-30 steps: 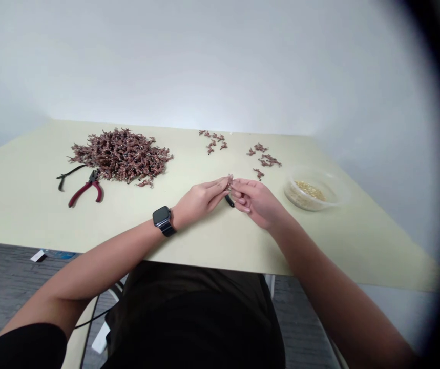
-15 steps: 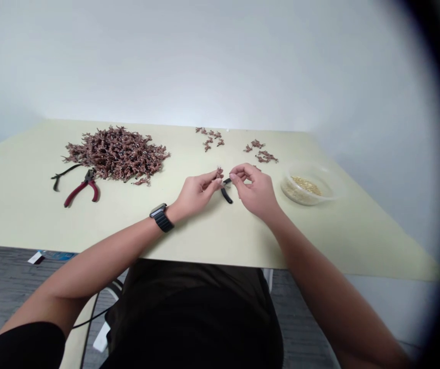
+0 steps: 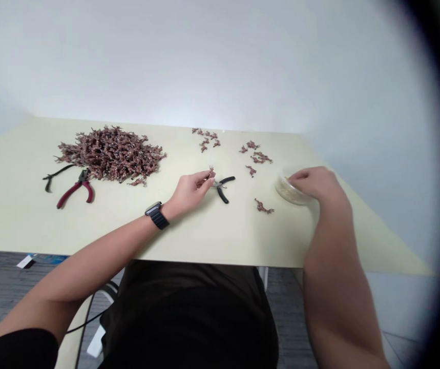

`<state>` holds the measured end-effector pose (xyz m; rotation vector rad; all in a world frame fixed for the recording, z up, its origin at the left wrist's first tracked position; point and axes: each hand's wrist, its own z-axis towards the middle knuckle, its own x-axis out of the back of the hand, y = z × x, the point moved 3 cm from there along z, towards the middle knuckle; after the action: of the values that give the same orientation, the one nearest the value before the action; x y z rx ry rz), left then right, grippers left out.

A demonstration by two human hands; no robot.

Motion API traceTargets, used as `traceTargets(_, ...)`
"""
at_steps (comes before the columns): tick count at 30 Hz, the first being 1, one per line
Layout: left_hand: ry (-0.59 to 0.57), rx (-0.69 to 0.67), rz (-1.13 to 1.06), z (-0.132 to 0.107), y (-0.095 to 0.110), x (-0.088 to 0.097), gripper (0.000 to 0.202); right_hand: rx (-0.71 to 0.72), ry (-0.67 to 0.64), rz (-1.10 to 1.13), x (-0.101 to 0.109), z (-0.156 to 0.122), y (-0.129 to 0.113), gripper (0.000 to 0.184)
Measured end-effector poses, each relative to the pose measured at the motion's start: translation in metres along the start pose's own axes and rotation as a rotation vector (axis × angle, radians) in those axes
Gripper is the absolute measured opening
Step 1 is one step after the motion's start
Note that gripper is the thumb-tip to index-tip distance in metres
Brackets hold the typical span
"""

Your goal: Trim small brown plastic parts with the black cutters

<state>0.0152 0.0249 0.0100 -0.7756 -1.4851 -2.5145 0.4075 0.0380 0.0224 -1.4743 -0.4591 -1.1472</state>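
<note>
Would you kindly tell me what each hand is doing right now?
Left hand: closed, holding a small brown figure.
Right hand: partly in the bowl; grip cannot be told.

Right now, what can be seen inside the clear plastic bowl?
The right hand has its fingers in the bowl; a little yellowish material shows beside them and faintly through the side. The hand hides most of the inside, including whatever the fingers touch.

Head-worn view down over table
</note>
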Motion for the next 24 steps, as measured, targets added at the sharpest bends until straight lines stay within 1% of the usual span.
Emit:
traceTargets(1,-0.002,0.000,0.010,0.000,0.001,0.000,0.035,-0.013,-0.050,-0.021,-0.002,0.005,0.007,0.009)
traceTargets(3,-0.003,0.000,0.024,0.000,0.001,0.000,0.034,-0.028,-0.081,-0.045,-0.007,0.009,0.011,0.009)
traceTargets(7,-0.005,-0.004,0.016,-0.001,0.003,0.001,0.031,-0.033,-0.061,-0.038,-0.010,0.004,0.003,0.005)
traceTargets(12,-0.029,-0.003,0.017,-0.002,0.005,-0.001,0.031,-0.059,-0.018,-0.020,-0.005,-0.001,0.004,0.002)
traceTargets(15,-0.020,-0.007,-0.007,-0.002,0.003,-0.003,0.031,-0.054,0.037,-0.020,-0.001,-0.002,0.003,0.007)
traceTargets(16,-0.012,-0.004,-0.031,-0.002,0.001,-0.003,0.030,-0.043,0.078,-0.018,0.000,-0.003,-0.002,0.008)
traceTargets(18,-0.004,0.018,-0.108,-0.002,-0.002,-0.004,0.025,0.016,0.187,0.024,0.000,-0.011,-0.018,0.011)
traceTargets(19,-0.010,0.036,-0.162,-0.003,-0.003,-0.005,0.023,0.085,0.266,0.085,0.000,-0.019,-0.031,0.011)
traceTargets(20,-0.024,0.057,-0.226,-0.003,-0.003,-0.005,0.022,0.173,0.296,0.185,-0.003,-0.028,-0.046,0.012)
traceTargets(21,-0.043,0.077,-0.293,-0.004,-0.002,-0.006,0.022,0.256,0.275,0.312,-0.007,-0.039,-0.063,0.016)
traceTargets(22,-0.066,0.092,-0.355,-0.005,0.000,-0.007,0.023,0.305,0.147,0.436,-0.015,-0.050,-0.079,0.020)
traceTargets(24,-0.100,0.102,-0.432,-0.007,0.007,-0.009,0.025,0.327,-0.213,0.600,-0.035,-0.073,-0.109,0.031)
